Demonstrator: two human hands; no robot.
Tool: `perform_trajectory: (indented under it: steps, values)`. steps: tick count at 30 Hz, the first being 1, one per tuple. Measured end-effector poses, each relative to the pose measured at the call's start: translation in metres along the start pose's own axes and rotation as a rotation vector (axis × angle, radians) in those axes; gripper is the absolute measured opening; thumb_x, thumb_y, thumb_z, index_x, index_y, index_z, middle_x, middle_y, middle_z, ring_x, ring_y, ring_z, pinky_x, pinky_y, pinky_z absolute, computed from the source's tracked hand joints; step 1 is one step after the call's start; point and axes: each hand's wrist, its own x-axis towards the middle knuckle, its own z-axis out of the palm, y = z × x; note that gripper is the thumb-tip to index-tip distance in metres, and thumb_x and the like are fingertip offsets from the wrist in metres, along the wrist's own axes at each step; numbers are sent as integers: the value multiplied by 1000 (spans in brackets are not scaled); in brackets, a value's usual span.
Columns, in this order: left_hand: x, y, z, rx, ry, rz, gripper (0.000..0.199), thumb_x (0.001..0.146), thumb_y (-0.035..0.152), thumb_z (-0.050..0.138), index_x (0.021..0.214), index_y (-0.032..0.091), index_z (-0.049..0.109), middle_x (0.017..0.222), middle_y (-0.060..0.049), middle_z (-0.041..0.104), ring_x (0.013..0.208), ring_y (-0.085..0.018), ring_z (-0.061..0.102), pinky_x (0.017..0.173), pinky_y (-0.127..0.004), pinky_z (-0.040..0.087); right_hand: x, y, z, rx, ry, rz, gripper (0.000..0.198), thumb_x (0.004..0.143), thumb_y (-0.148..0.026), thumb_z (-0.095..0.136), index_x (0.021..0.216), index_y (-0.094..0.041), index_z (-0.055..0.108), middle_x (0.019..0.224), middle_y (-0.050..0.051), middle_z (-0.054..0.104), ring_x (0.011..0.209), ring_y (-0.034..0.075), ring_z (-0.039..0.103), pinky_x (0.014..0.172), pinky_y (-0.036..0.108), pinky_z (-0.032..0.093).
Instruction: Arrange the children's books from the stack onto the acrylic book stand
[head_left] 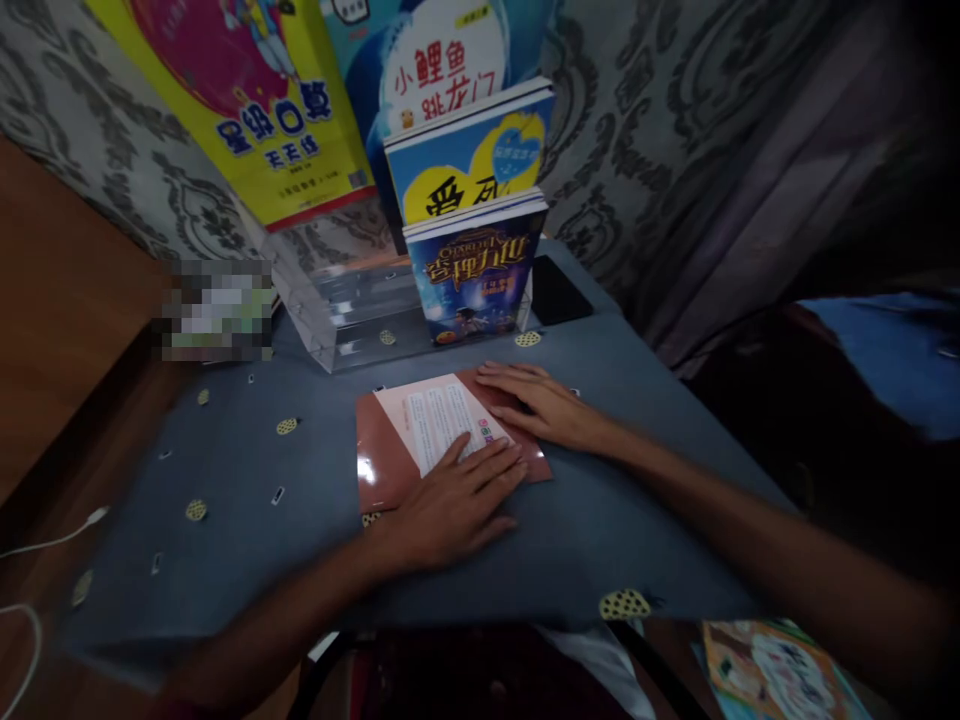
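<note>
A thin, glossy reddish-brown booklet lies flat on the grey-blue tablecloth, turned sideways to me. A pale pink panel with lines of print crosses its middle at a slant; whether it is a separate sheet cannot be told. My left hand rests flat over the near part, covering some of the print, its fingers stretched out. On the far right corner lies my right hand, palm down with fingers extended. Neither hand grips anything.
Behind the booklet, a clear plastic book stand holds several upright books, including a dark blue one and a yellow one. A black flat device lies right of it. White cables are at left; another book is low right.
</note>
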Motion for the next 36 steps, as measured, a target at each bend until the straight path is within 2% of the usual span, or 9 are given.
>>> perform_trajectory:
  steps: [5, 10, 16, 19, 21, 25, 28, 31, 36]
  values:
    - [-24, -12, -4, -59, 46, -74, 55, 106, 42, 39, 155, 18, 29, 162, -11, 37, 153, -18, 25, 127, -44, 21, 1, -1, -1, -26, -5, 3, 51, 100, -46, 47, 146, -23, 53, 149, 11, 56, 141, 31, 47, 116, 58, 35]
    - [-49, -30, -5, -62, 93, -150, 55, 104, 38, 45, 155, 24, 29, 162, -10, 37, 152, -20, 29, 125, -48, 26, 2, -3, -1, -49, -7, 0, 50, 100, -45, 46, 143, -21, 55, 149, 13, 56, 141, 31, 48, 115, 58, 37]
    - [-86, -79, -13, -81, 230, -370, 47, 105, 34, 38, 151, 24, 38, 159, -11, 41, 149, -23, 36, 122, -50, 31, 1, -12, -7, -107, -12, -21, 42, 101, -40, 44, 135, -21, 62, 148, 13, 57, 141, 33, 47, 113, 60, 38]
    - [-95, -109, -24, -118, 302, -485, 42, 104, 28, 37, 143, 20, 50, 151, -12, 52, 140, -25, 48, 117, -48, 38, 12, -35, -3, -118, -17, -101, 38, 102, -35, 42, 129, -20, 65, 143, 13, 61, 138, 32, 50, 111, 59, 40]
    - [-96, -123, -28, -136, 308, -498, 40, 102, 27, 40, 137, 18, 57, 142, -12, 60, 131, -26, 56, 112, -47, 43, 25, -59, 8, -77, -77, -205, 38, 103, -30, 40, 129, -19, 65, 139, 14, 63, 135, 29, 54, 111, 54, 43]
    - [-96, -130, -23, -134, 367, -495, 36, 101, 27, 45, 132, 20, 61, 137, -10, 64, 126, -25, 59, 109, -48, 45, 58, -109, 46, -24, -257, -382, 38, 104, -26, 40, 137, -19, 59, 142, 11, 62, 137, 24, 51, 112, 47, 42]
    - [-98, -129, -14, -150, 425, -468, 37, 101, 27, 44, 134, 21, 60, 139, -10, 62, 127, -24, 58, 111, -48, 43, 70, -135, 71, -108, -306, -406, 38, 103, -28, 47, 137, -14, 58, 145, 15, 58, 137, 28, 49, 113, 51, 40]
    - [-101, -130, -8, -149, 435, -452, 38, 102, 28, 43, 136, 22, 59, 141, -10, 61, 130, -23, 57, 113, -48, 41, 65, -149, 78, -149, -328, -431, 37, 104, -30, 46, 133, -11, 61, 143, 17, 59, 136, 28, 50, 116, 50, 36]
    - [-102, -131, -8, -104, 435, -451, 39, 103, 30, 41, 136, 22, 58, 141, -9, 61, 128, -23, 58, 113, -48, 42, 40, -158, 72, -89, -355, -443, 38, 104, -26, 47, 136, -9, 58, 148, 15, 56, 141, 28, 46, 119, 50, 32]
